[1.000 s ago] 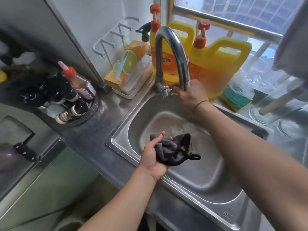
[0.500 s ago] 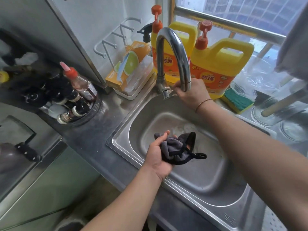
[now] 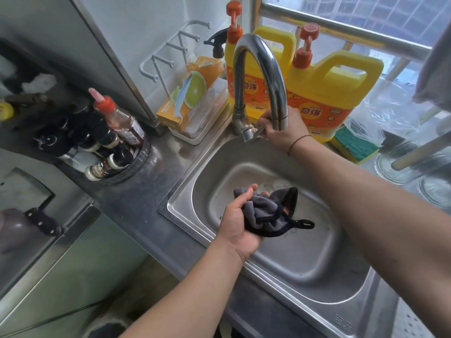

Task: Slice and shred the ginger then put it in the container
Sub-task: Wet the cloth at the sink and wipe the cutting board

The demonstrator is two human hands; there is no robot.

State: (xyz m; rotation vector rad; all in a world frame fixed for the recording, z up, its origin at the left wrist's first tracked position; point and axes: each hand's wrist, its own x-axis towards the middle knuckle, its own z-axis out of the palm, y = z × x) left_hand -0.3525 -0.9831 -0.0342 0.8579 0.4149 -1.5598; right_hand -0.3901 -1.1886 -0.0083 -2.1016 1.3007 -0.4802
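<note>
Over the steel sink (image 3: 185, 203), the left hand (image 3: 240, 222) holds a bunched grey cloth (image 3: 264, 213), its fingers curled round the near side of the bundle and the thumb lying across the top. A black loop of the cloth hangs free to the right, above the basin floor. The right hand (image 3: 284, 131) is at the back of the sink, its fingers closed round the small lever at the base of the tap (image 3: 256, 76); the tap's spout curves up and over, and its mouth points down just in front of that hand. No water can be seen running.

Key relation: the cloth lies toward the onlooker's side of the spout mouth and lower, roughly in line with it, so the left hand is the nearer one to carry the cloth under the outlet, while the right hand is already on the lever. Judged from this, the step in hand is wetting or rinsing the cloth, a preparation or clean-up step rather than cutting.

Neither ginger nor its container is in view, so their position cannot be stated. Two yellow detergent jugs (image 3: 334, 93) stand behind the tap, a green sponge (image 3: 353, 145) lies beside them, and a cluster of sauce bottles (image 3: 114, 137) stands left of the sink
</note>
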